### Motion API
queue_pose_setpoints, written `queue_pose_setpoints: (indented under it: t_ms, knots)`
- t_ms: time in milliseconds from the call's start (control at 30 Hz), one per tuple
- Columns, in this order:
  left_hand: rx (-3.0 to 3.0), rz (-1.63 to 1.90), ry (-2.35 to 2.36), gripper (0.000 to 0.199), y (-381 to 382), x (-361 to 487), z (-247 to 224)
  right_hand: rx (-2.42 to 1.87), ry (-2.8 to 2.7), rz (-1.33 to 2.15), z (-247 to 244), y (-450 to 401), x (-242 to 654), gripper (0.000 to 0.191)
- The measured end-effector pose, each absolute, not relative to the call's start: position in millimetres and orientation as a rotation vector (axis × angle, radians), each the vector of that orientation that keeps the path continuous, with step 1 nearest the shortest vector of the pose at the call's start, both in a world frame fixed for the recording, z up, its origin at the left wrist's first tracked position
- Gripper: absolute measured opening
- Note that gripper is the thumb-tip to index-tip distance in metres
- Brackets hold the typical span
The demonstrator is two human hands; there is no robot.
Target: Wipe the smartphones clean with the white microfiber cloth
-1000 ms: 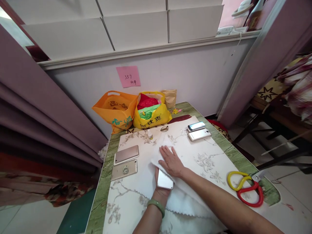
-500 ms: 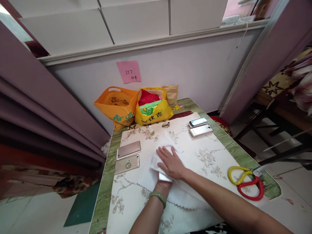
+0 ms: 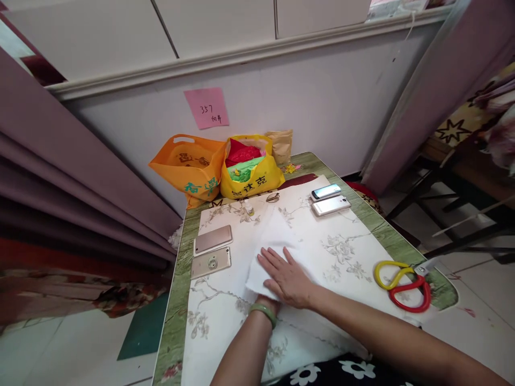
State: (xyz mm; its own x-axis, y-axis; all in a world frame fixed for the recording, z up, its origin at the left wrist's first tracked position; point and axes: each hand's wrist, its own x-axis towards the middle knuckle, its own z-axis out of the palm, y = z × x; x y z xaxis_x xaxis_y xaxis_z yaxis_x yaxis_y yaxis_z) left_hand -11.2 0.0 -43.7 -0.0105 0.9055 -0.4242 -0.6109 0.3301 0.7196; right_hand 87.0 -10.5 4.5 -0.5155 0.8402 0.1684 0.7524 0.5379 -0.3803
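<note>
A white cloth drapes over my left hand, whose fingers are hidden beneath it. Just below the bangle-free edge of the cloth only a little of that hand shows, above a green bangle on the wrist. The phone seen on the left palm a moment ago is covered now. My right hand lies flat on top of the cloth, fingers stretched and slightly apart. Left of the hands are a rose-coloured phone and a gold phone with a ring on its back.
Two more phones, one dark-edged and one silver, lie at the back right. Scissors with yellow and red handles rest at the right edge. An orange bag, a filled yellow bag and a small bottle are at the back.
The cloth now hides the phone in my left hand. My right hand has slid slightly right and down with the cloth. The view has tilted a little.
</note>
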Motion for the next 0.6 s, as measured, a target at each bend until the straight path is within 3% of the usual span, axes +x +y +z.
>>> queue_pose_setpoints:
  t_ms: [200,333,467,600]
  knots:
    - [0.133,1.097,0.725,0.048,19.7,-2.4,-31.3,-1.59,-2.292,0.386,-2.5,50.5,93.0,0.058]
    - [-0.023,0.989,0.519,0.05,22.8,-3.3,-19.4,-1.737,-2.197,0.283,-15.6,40.2,108.8,0.057]
    - [0.074,1.077,0.558,0.057,14.3,-6.6,-22.7,-1.626,-2.273,0.243,-16.3,-10.1,113.1,0.058]
    - [0.162,1.22,0.723,0.044,-3.8,-9.7,-39.2,-1.303,-2.473,0.399,0.6,-38.3,96.1,0.062]
